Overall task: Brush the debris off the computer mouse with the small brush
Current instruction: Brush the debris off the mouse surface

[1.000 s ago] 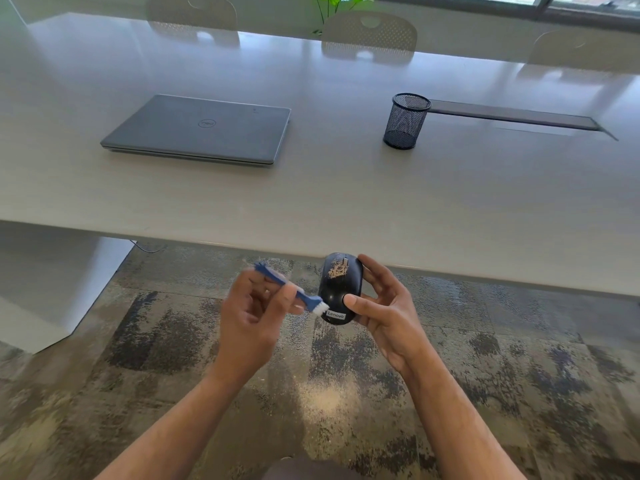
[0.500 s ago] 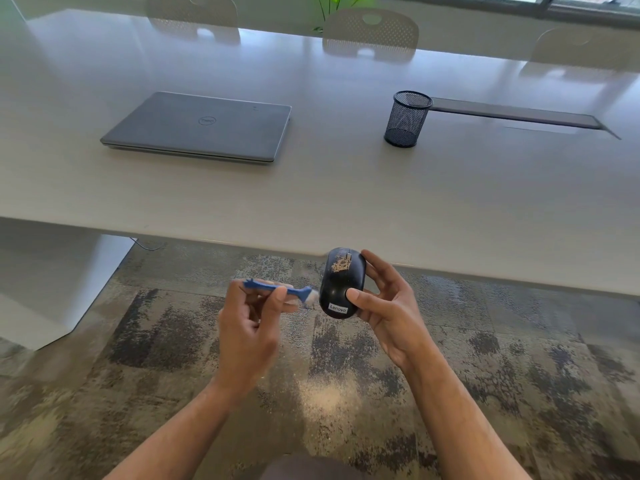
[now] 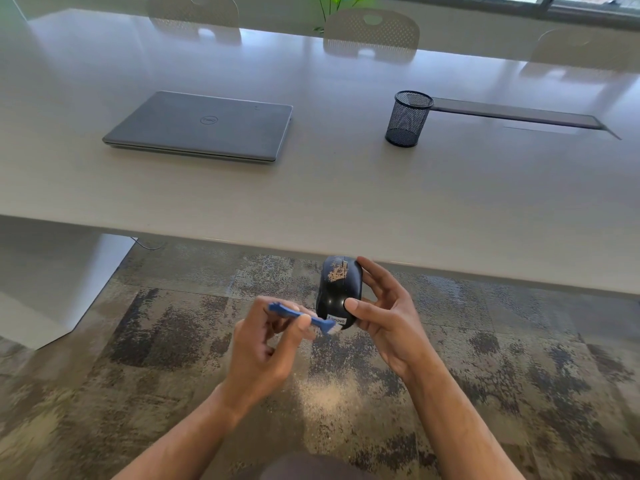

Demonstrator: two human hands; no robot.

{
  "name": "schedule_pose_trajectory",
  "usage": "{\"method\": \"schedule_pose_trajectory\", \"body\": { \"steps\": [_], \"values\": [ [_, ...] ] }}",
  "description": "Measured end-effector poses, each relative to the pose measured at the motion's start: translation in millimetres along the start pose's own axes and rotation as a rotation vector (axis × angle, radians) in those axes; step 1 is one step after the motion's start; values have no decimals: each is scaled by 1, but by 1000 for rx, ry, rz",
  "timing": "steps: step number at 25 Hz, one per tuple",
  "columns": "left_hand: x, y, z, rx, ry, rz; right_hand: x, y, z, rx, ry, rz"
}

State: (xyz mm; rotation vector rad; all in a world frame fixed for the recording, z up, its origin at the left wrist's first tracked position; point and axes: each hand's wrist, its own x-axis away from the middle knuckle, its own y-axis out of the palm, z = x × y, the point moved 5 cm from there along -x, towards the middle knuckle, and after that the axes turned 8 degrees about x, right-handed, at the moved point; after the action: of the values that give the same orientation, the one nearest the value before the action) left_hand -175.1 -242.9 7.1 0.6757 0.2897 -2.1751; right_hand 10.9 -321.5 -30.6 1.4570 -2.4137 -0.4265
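My right hand (image 3: 384, 317) holds a black computer mouse (image 3: 338, 289) upright in front of the table edge, thumb on its back and fingers along its right side. A patch of tan debris (image 3: 335, 274) sits on the mouse's upper part near the wheel. A white label shows at its lower end. My left hand (image 3: 266, 344) pinches a small blue brush (image 3: 294, 315) by its handle. The brush's white bristles (image 3: 329, 328) lie at the mouse's lower left edge, below the debris.
A closed grey laptop (image 3: 204, 128) lies on the pale table (image 3: 346, 188) at the left. A black mesh pen cup (image 3: 408, 118) stands to the right, beside a dark cable slot (image 3: 516, 116). Chairs line the far side. Patterned carpet (image 3: 173, 323) lies below my hands.
The brush has swept down along the mouse's left side from half a second ago, its bristles now at the lower end. My right hand kept the mouse nearly in place.
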Motion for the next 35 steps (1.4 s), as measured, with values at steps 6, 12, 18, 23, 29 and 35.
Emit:
{"method": "schedule_pose_trajectory", "body": {
  "steps": [6, 12, 18, 23, 29, 35],
  "values": [
    [-3, -25, -8, -68, -102, 139, 7, -3, 2, -5, 28, 18],
    [8, 0, 2, -26, -13, -104, 13, 2, 5, 34, 36, 6],
    [3, -33, -8, -151, -105, 82, 20, 0, 9, 29, 49, 10],
    [10, -20, 0, 92, -9, -40, 25, 4, 12, 35, 48, -6],
    [3, -21, -6, -153, -84, 60, 31, 3, 14, 26, 52, -9],
    [-5, -24, 4, -84, -83, 69, 35, 0, 17, 27, 65, 4]
  ]
}}
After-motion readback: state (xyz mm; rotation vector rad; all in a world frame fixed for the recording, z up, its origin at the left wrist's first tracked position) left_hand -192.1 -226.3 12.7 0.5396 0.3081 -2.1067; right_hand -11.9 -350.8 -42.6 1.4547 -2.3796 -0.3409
